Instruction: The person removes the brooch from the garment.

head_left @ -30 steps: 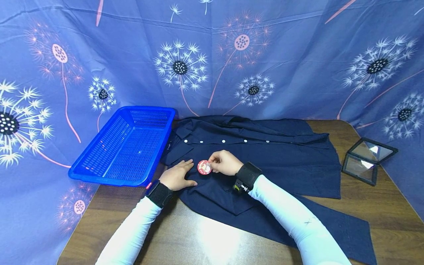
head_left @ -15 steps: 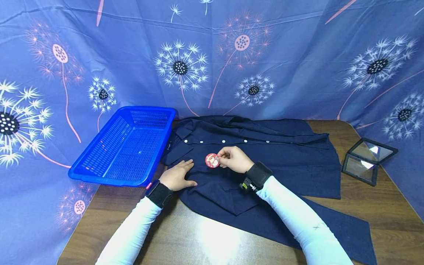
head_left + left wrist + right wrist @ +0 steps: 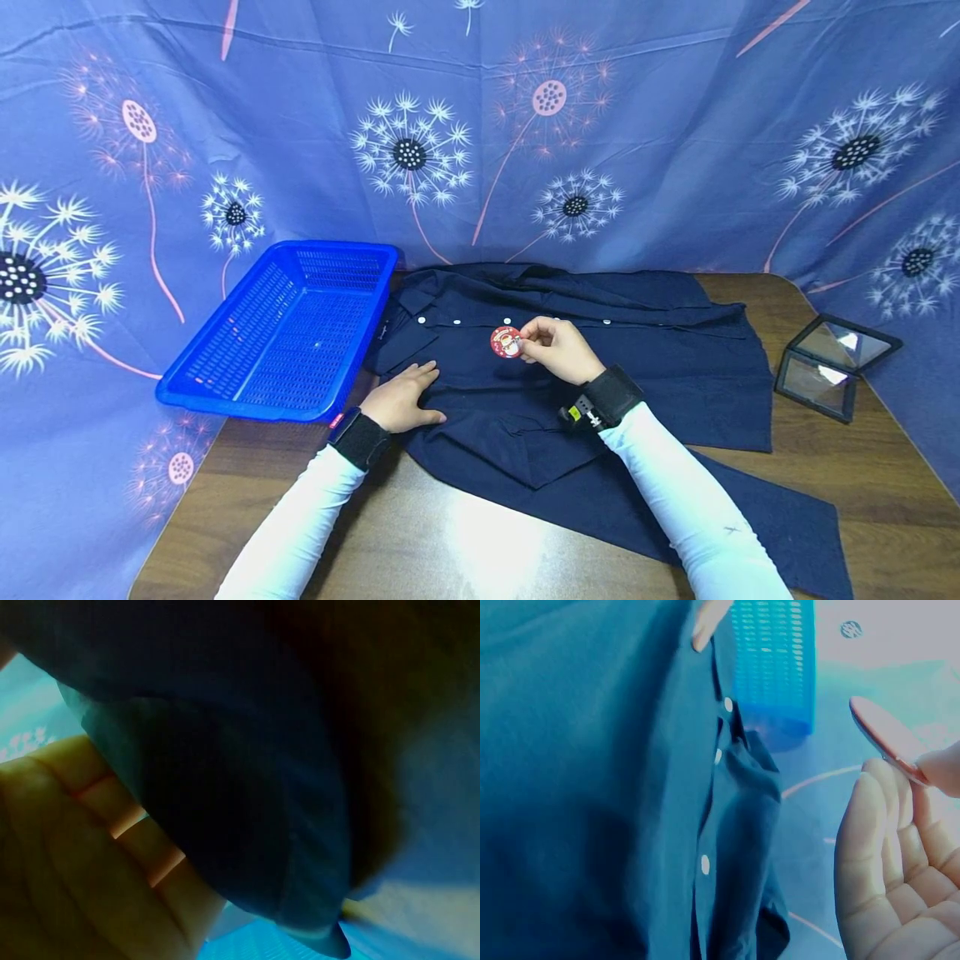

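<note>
A dark navy shirt (image 3: 660, 375) with white buttons lies spread across the table, its collar toward the left. My left hand (image 3: 401, 398) rests on the shirt below the collar, fingers straight and thumb spread. In the left wrist view the dark cloth (image 3: 217, 795) covers those fingertips. My right hand (image 3: 561, 348) pinches the edge of a round red badge (image 3: 506, 342) with a cartoon figure on it, over the shirt near the button row. The right wrist view shows the badge (image 3: 885, 735) edge-on, between thumb and fingers, raised off the cloth.
A blue plastic basket (image 3: 255, 412) stands at the left, close to the shirt's collar. To the right of the shirt is a black-framed folding mirror (image 3: 821, 362), opened out on the wooden table (image 3: 900, 467). A blue dandelion-print curtain (image 3: 667, 142) hangs behind.
My right hand has moved up and to the right, carrying the badge away from my left hand toward the button row. The left hand has stayed in place on the shirt.
</note>
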Demonstrator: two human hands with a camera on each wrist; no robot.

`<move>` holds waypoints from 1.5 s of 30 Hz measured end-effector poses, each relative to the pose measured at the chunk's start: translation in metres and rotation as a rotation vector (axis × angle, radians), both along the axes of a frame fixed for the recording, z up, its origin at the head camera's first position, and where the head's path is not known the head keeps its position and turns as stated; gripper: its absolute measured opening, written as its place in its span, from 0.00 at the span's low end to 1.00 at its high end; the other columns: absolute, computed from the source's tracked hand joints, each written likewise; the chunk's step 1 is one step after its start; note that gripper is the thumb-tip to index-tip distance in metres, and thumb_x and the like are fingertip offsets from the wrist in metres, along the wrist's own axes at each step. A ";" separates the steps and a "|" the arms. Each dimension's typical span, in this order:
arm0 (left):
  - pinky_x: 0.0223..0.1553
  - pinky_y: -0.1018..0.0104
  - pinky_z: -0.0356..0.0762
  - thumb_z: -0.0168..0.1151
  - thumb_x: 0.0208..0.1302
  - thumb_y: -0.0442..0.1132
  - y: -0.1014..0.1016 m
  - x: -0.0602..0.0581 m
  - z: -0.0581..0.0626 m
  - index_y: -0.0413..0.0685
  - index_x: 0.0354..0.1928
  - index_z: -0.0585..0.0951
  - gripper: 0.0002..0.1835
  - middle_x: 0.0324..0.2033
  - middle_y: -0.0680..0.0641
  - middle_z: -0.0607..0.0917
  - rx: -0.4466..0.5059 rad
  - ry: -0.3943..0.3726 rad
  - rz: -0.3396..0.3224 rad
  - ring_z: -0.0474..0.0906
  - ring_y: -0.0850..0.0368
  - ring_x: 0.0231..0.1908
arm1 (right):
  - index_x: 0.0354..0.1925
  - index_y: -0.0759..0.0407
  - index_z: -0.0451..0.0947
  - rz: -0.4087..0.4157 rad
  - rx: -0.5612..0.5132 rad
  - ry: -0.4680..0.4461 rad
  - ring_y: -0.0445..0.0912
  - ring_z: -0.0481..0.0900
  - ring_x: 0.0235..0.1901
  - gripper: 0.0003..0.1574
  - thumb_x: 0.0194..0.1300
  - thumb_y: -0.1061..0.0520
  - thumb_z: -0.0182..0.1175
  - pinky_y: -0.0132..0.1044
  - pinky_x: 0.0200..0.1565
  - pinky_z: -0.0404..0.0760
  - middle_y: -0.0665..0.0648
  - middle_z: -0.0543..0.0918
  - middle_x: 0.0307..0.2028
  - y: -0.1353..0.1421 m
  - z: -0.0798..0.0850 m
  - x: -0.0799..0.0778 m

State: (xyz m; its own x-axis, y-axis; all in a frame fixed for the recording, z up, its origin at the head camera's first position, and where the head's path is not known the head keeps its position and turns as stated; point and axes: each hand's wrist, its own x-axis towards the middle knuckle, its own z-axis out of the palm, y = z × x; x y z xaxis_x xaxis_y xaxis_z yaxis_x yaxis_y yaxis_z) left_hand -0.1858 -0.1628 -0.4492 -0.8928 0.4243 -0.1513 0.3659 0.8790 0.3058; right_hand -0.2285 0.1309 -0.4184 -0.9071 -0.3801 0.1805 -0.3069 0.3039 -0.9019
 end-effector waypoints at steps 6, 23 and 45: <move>0.71 0.47 0.58 0.69 0.56 0.57 0.001 -0.001 0.000 0.37 0.69 0.68 0.45 0.72 0.40 0.65 0.002 -0.007 0.005 0.58 0.37 0.73 | 0.41 0.74 0.78 -0.051 -0.025 -0.015 0.43 0.85 0.29 0.08 0.65 0.67 0.60 0.39 0.37 0.85 0.71 0.84 0.34 0.011 0.005 0.001; 0.71 0.48 0.59 0.69 0.56 0.57 0.002 0.001 0.001 0.36 0.69 0.67 0.45 0.72 0.39 0.65 -0.024 -0.003 0.033 0.58 0.38 0.72 | 0.44 0.75 0.76 -0.172 -0.169 0.030 0.35 0.84 0.28 0.13 0.67 0.63 0.60 0.34 0.36 0.85 0.67 0.84 0.34 0.040 0.005 -0.001; 0.66 0.51 0.68 0.63 0.64 0.54 0.019 0.003 0.011 0.39 0.65 0.73 0.34 0.63 0.41 0.78 0.242 0.155 0.149 0.73 0.46 0.65 | 0.42 0.82 0.73 -0.199 -0.320 0.039 0.34 0.84 0.26 0.14 0.66 0.67 0.60 0.28 0.33 0.84 0.43 0.84 0.27 0.048 0.004 0.003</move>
